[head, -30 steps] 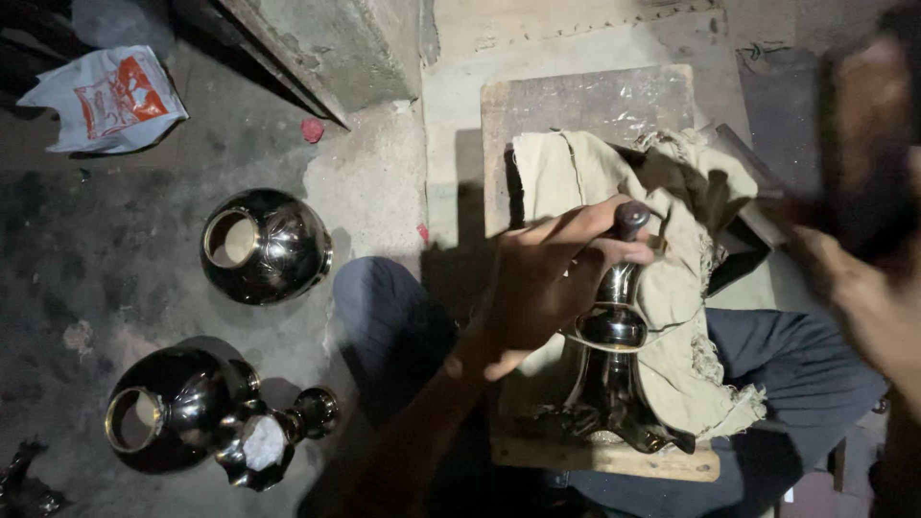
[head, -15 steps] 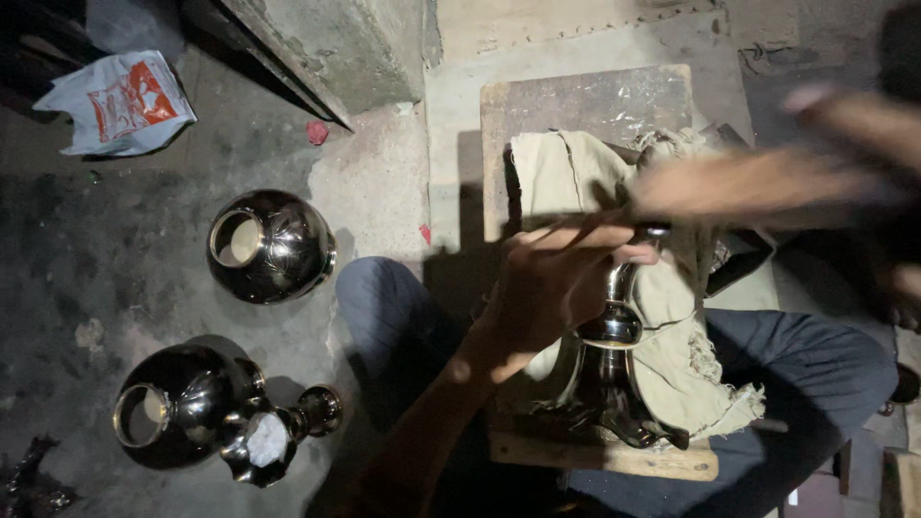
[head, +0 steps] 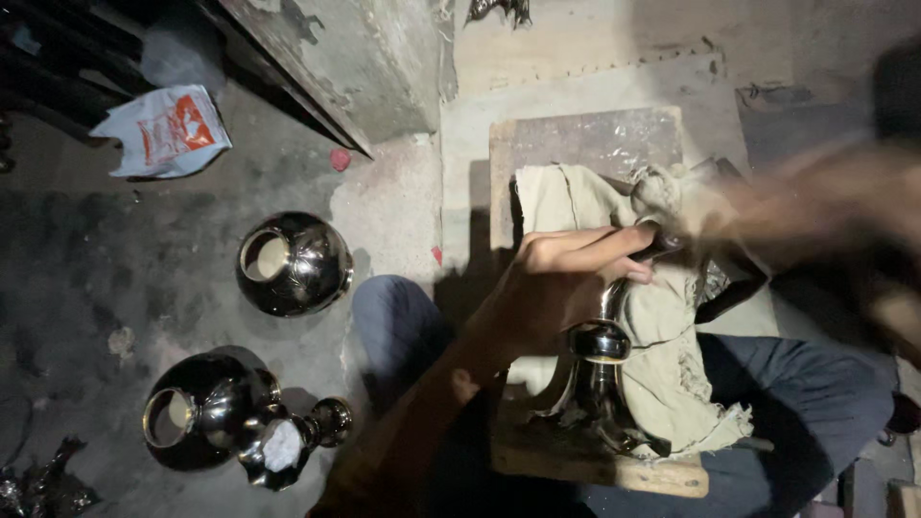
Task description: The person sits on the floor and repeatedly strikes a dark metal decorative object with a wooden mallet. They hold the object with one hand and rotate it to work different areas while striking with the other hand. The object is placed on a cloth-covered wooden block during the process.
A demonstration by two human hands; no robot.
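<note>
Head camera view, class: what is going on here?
A seated person grips the top of a shiny metal stand with the left hand, over a cloth on a wooden board. The right hand is a blur beside it. Two round metal pots sit on the floor.

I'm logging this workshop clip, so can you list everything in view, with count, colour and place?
Stem piece: one, shiny dark metal, on the cloth, held by the left hand.
Cloth: one, beige, draped over the board.
Board: one, wooden, across the lap.
Round vessels: two, shiny dark, on the floor at left.
Small metal piece: one, beside the lower vessel.
Bag: one, white and orange, upper left.
Left hand: grips the stem's top.
Right hand: blurred, at the stem's top.
</note>
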